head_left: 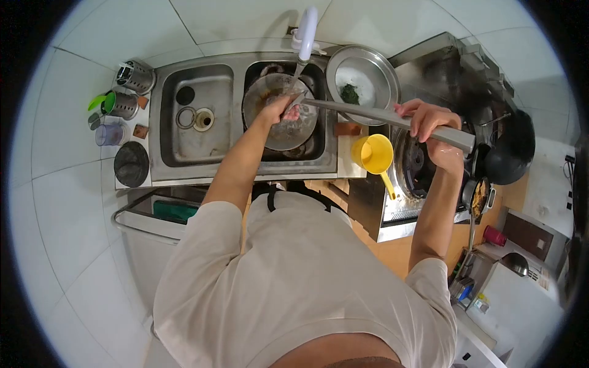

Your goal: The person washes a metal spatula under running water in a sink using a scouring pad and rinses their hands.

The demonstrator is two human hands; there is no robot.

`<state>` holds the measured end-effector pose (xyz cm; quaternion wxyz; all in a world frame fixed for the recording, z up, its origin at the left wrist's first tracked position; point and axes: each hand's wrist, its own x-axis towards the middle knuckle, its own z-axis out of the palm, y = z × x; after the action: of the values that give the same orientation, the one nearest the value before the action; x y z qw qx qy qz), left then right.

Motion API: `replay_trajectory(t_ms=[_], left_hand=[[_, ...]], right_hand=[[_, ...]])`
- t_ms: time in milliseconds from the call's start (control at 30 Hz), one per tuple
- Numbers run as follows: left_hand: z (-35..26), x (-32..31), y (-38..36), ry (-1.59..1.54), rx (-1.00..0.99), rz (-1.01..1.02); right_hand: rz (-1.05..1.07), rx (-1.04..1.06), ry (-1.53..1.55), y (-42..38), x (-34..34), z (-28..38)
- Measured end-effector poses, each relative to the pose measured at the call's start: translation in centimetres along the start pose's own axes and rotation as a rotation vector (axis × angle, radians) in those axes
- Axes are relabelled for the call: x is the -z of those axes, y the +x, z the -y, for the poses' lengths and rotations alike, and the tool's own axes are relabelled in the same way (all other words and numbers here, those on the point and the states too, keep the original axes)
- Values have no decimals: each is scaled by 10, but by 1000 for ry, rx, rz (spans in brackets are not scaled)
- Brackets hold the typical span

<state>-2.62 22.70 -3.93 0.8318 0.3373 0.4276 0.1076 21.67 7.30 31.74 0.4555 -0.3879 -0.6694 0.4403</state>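
Observation:
A long-handled metal utensil (368,111) slants from the right sink basin out over the counter. My right hand (432,126) is closed around the far part of its wide handle. At the other end, my left hand (284,109) grips the utensil near its head, most of which is covered by the fingers, so its exact kind is hidden. Water runs from the white faucet (305,37) close to my left hand. Below that hand, a wide round metal pan (257,126) with water in it sits in the basin.
A metal bowl (334,72) with chopped greens (350,94) stands right of the faucet. Beside the basin are a yellow dipper (383,153) and a brownish block (348,129). The stove (408,165) and a black wok (515,147) lie right; steel utensil holders (126,105) stand left.

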Motion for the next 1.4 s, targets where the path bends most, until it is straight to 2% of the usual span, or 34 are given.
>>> replay_trajectory(t_ms=[33,100,133,233,300,400,500,600,800,900,1000,1067,1167,1200,1300,1400], left_hand=[[-2,-5,-2,-71,-23,-42],[-9,-20,-8,-212,-75,-126],[-12,-21,-8,-205,-96,-111],[-10,-9,6,-149,-155,-58],[7,19,33,-62,-187,-12],[-22,-7,-18,99,-193,-244],[-21,-3,-24,44,-239,-223],[-21,-9,-28,116,-306,-276],[-28,-4,-44,116,-169,-137],[-30,-15,-47,87,-199,-341],[-9,11,-29,46,-169,-235],[33,44,11,341,-296,-379],[28,39,-10,643,-430,-561],[11,32,-25,722,-472,-616],[-41,22,-35,846,-600,-440],[-97,-14,-63,956,-335,-306]], right_hand=[[-24,37,-28,-4,5,-2],[-316,-90,166,-16,-5,0],[-460,-153,263,-22,-9,0],[-637,-238,348,-43,-3,-17],[-666,-204,406,-58,6,-31],[-670,-183,457,-66,12,-40],[-638,-164,469,-62,7,-40],[-597,-154,458,-54,-3,-42],[-537,-149,448,-39,-20,-43],[-522,-143,437,-36,-23,-39],[-541,-142,432,-34,-25,-35],[-549,-140,414,-34,-30,-33],[-561,-146,341,-32,-48,-31],[-572,-157,308,-32,-55,-34],[-620,-201,215,-35,-72,-47],[-656,-228,211,-39,-84,-59]])
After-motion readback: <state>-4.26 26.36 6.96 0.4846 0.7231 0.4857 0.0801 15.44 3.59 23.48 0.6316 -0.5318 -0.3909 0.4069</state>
